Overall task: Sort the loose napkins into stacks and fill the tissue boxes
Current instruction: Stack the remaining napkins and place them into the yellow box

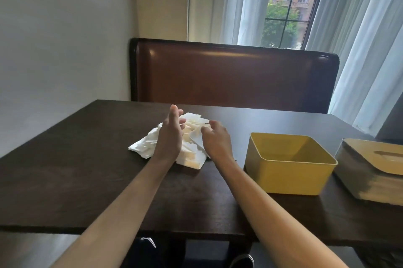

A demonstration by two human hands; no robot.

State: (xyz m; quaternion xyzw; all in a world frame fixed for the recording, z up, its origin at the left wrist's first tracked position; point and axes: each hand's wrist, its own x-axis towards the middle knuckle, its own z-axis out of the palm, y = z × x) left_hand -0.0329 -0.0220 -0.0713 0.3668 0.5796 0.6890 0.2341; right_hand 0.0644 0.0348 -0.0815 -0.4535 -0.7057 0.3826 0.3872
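While both arms reach forward over the dark wooden surface, the head view shows a loose pile of white napkins lying a little left of the middle. The left hand stands on its edge against the left side of the pile, its fingers straight and close together, holding nothing. The right hand is at the right side of the pile; its fingers are curled and seem to touch the top sheets, but I cannot tell if they really pinch one. Near the pile, to the right, stands a yellow tissue box without lid, with nothing inside. Just beside it is a grey tissue box with a wooden lid.

I judge the napkins very light, soft and easy to crumple. It is better to press the pile from both sides and lift it by the edges.
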